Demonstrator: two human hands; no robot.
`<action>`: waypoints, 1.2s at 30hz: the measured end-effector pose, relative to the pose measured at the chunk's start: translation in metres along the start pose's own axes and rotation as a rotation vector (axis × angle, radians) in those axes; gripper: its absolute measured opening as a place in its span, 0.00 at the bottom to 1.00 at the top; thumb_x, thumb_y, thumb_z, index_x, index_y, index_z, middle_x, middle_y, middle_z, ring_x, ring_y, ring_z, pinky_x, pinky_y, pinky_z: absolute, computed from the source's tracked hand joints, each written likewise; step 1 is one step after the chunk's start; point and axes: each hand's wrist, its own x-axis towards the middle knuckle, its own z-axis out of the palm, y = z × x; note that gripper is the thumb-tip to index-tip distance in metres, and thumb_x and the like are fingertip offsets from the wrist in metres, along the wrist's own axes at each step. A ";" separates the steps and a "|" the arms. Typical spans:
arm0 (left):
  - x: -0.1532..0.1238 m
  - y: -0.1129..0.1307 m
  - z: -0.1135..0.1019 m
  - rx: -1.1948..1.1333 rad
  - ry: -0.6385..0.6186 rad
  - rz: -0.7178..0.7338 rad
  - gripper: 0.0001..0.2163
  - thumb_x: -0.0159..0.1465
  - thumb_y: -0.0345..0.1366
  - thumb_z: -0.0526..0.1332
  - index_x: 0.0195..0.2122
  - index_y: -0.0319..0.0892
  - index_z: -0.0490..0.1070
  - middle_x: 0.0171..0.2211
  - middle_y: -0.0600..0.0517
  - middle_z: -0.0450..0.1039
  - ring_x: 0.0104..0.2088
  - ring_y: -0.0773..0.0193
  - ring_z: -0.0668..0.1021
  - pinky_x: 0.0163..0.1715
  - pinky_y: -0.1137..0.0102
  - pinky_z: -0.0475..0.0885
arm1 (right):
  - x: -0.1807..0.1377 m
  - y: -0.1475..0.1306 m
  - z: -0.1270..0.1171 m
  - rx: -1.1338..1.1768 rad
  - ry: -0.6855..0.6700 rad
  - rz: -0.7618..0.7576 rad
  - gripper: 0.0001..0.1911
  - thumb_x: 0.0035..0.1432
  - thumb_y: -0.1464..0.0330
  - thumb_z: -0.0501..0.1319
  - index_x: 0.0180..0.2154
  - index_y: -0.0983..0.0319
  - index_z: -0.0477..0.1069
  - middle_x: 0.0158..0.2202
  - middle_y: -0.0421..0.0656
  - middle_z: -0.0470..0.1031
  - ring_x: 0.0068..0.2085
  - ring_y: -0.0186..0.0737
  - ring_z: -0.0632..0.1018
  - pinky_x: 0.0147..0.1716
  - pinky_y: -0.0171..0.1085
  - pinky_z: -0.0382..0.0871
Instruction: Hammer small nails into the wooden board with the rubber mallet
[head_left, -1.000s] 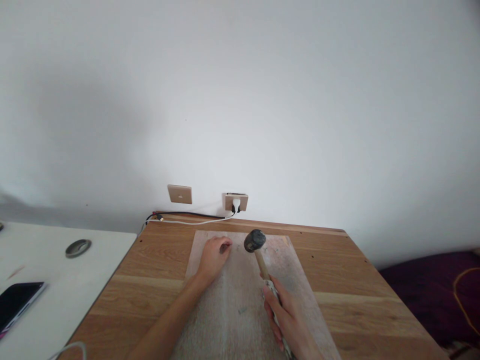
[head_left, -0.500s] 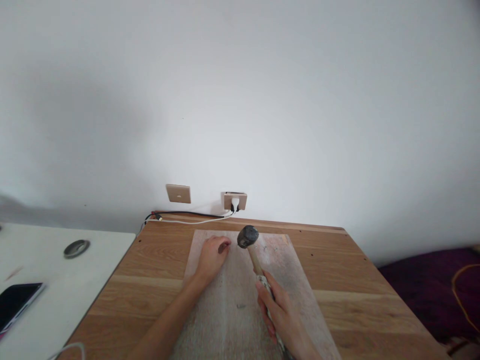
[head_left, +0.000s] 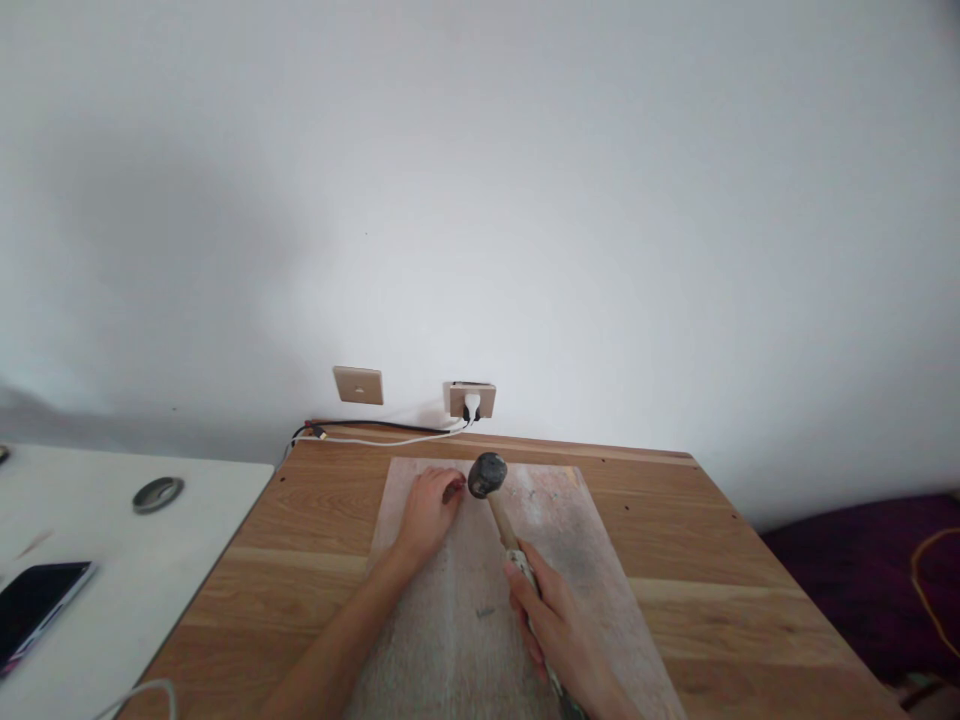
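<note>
– Where is the mallet (head_left: 500,515) held?
– Over the board (head_left: 450,640), with its handle (head_left: 510,538) clasped in the right grip (head_left: 551,610); its head (head_left: 487,475) is seen at 11 o'clock from there.
– And the left grip (head_left: 430,510)?
– Curled at 8 o'clock from the head; whether anything is pinched cannot be told. At the head's 6 o'clock, 1 grey piece (head_left: 486,611) is seen.

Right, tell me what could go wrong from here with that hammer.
First, the hammer in the right hand has its head right beside the left hand, so a stray blow could catch the fingers. Second, a small grey piece lies on the board and might jump or roll if the board is struck.
</note>
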 end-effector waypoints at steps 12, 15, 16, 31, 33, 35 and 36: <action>0.000 0.003 0.000 0.067 -0.025 -0.003 0.07 0.60 0.25 0.62 0.35 0.44 0.76 0.38 0.48 0.80 0.44 0.53 0.78 0.48 0.61 0.69 | 0.003 -0.002 0.002 -0.012 0.000 -0.021 0.28 0.65 0.43 0.53 0.49 0.59 0.63 0.20 0.27 0.62 0.13 0.28 0.60 0.09 0.27 0.56; 0.001 0.001 0.001 0.038 -0.029 -0.028 0.08 0.61 0.25 0.63 0.39 0.44 0.76 0.38 0.49 0.80 0.44 0.53 0.79 0.48 0.61 0.69 | 0.002 -0.002 0.002 -0.004 -0.012 -0.020 0.28 0.65 0.42 0.53 0.49 0.60 0.64 0.20 0.28 0.62 0.13 0.28 0.60 0.09 0.28 0.55; 0.000 0.001 0.001 0.022 -0.026 -0.038 0.10 0.61 0.24 0.63 0.41 0.44 0.76 0.38 0.49 0.81 0.44 0.54 0.79 0.49 0.61 0.69 | 0.001 -0.002 0.002 -0.003 -0.017 -0.018 0.28 0.65 0.42 0.53 0.49 0.60 0.64 0.20 0.28 0.62 0.13 0.28 0.60 0.09 0.28 0.55; 0.000 -0.006 0.006 -0.038 0.009 -0.054 0.17 0.60 0.22 0.62 0.48 0.43 0.76 0.43 0.48 0.81 0.46 0.55 0.80 0.52 0.61 0.70 | 0.002 -0.001 0.003 -0.051 -0.069 -0.030 0.31 0.67 0.43 0.51 0.55 0.61 0.65 0.18 0.27 0.60 0.14 0.30 0.60 0.10 0.28 0.57; 0.000 -0.007 0.006 -0.034 0.006 -0.059 0.17 0.60 0.21 0.62 0.48 0.44 0.75 0.42 0.48 0.81 0.46 0.55 0.80 0.52 0.61 0.70 | 0.002 -0.001 0.003 -0.074 -0.065 -0.037 0.31 0.67 0.43 0.51 0.55 0.62 0.65 0.18 0.28 0.60 0.14 0.30 0.60 0.10 0.28 0.57; 0.000 -0.007 0.006 -0.037 -0.001 -0.058 0.18 0.59 0.21 0.62 0.48 0.44 0.75 0.42 0.49 0.82 0.46 0.54 0.80 0.52 0.60 0.70 | 0.002 0.001 0.003 -0.086 -0.047 -0.035 0.32 0.67 0.43 0.52 0.56 0.62 0.65 0.19 0.29 0.61 0.15 0.30 0.61 0.10 0.28 0.57; 0.000 -0.007 0.006 -0.041 -0.003 -0.058 0.18 0.59 0.21 0.62 0.49 0.44 0.75 0.43 0.48 0.82 0.46 0.54 0.80 0.52 0.60 0.70 | 0.003 0.002 0.003 -0.084 -0.043 -0.030 0.32 0.68 0.43 0.52 0.58 0.62 0.64 0.20 0.29 0.61 0.15 0.30 0.62 0.10 0.28 0.57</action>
